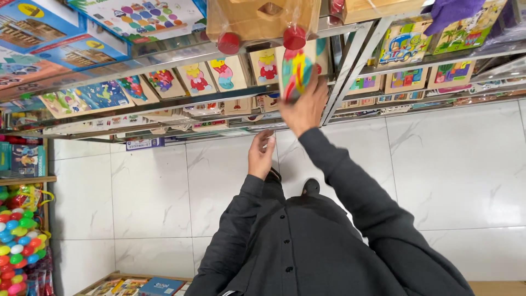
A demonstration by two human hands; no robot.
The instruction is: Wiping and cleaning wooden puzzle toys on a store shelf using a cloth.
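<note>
Below the metal shelf [164, 57] of wooden puzzles, the left hand [261, 155] hangs loose and holds nothing, fingers lightly curled over the white floor tiles. Just right of it, up at the shelf's front edge, the right hand [304, 107] grips a colourful puzzle board [296, 71], tilted upright.

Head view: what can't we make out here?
- Puzzle board in the right hand: picture blurred; the hand covers its lower edge.
- Left hand: palm faces away, so whether it holds anything is unclear.
- Wooden toy with red wheels: top cut off by the frame edge.
- Lower shelf boards: too small and shadowed to tell apart.
- Shoes: mostly hidden by the dark shirt.
</note>
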